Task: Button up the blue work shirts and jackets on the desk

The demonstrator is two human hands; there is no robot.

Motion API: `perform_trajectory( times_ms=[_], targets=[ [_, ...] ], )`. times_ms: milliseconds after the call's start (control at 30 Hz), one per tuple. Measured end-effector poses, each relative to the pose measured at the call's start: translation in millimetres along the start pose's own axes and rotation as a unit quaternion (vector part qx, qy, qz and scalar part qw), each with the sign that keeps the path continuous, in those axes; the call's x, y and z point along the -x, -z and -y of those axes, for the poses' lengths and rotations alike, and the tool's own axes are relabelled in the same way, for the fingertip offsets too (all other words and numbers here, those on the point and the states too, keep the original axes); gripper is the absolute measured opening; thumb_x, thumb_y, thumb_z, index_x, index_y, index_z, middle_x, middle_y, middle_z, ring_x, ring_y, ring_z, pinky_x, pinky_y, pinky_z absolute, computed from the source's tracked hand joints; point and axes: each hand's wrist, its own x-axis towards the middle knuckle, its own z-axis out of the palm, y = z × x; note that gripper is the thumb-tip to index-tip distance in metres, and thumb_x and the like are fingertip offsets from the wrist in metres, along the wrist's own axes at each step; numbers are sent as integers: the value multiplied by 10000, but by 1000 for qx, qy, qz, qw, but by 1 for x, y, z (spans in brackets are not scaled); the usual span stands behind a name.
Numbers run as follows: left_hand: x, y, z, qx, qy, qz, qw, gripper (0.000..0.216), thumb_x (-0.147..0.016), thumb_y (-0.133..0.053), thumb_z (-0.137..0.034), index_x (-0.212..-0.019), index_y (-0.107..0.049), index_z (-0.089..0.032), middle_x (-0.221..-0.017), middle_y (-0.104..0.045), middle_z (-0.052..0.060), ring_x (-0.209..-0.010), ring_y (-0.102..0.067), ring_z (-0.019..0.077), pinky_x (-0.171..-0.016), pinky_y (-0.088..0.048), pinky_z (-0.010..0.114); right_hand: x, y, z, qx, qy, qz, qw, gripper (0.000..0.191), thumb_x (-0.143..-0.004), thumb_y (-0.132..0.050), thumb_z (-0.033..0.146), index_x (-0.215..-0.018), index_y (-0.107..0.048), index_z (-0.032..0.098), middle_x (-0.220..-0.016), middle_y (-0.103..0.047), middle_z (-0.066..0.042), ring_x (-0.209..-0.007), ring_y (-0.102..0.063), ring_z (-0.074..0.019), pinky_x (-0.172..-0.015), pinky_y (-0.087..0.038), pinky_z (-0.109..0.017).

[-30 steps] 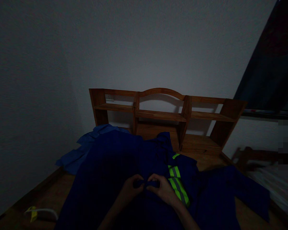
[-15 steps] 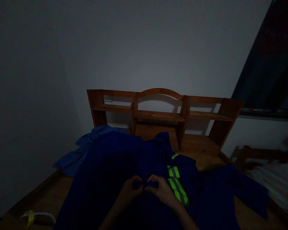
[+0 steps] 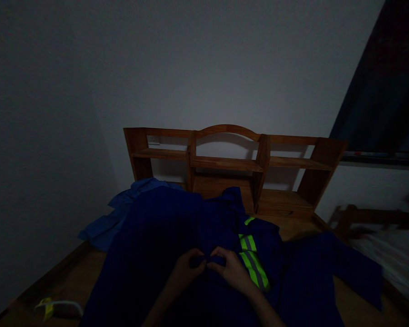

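A dark blue work garment (image 3: 157, 227) with yellow-green and grey reflective bands (image 3: 254, 268) lies spread out below me. My left hand (image 3: 187, 267) pinches its cloth near the middle, thumb and forefinger closed. Right beside it, my right hand (image 3: 227, 268) pinches the same garment, the fingertips of both hands almost touching. Whatever small detail sits between the fingertips is too dark to make out. On the right side stretches another dark blue piece of cloth (image 3: 306, 277) with a sleeve shape; I cannot tell whether it belongs to the same garment.
Lighter blue cloth (image 3: 104, 227) lies at the left, by the wall. Behind the garment stands a wooden headboard shelf (image 3: 226, 163). A pale strap with a yellow tag (image 3: 48, 309) is at the lower left. White bedding (image 3: 395, 259) and a dark window (image 3: 388, 91) are at the right.
Both hands keep their pinch on the cloth and have barely moved. The view has shifted very slightly.
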Motion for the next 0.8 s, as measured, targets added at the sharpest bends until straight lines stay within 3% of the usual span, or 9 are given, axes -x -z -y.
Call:
perform_trajectory(
  times_ms=[267, 800],
  targets=[
    [-1, -2, 5, 3, 9, 6, 1000, 306, -705, -596, -396, -924, -629, -184, -939, -665, 35, -902, -590, 203, -828, -431, 280, 0, -1, -3, 15, -11, -21, 1000, 196, -773, -619, 381, -871, -647, 214, -888, -660, -1, -883, -587, -193, -791, -418, -274],
    [-2, -2, 7, 17, 5, 16, 1000, 296, -743, -561, -434, -889, -634, -188, -899, -663, 26, -879, -591, 197, -806, -431, 278, 3, -1, -2, 61, 3, -16, 998, 137, -772, -632, 333, -871, -641, 237, -886, -667, 11, -881, -600, -190, -778, -412, -259]
  ],
)
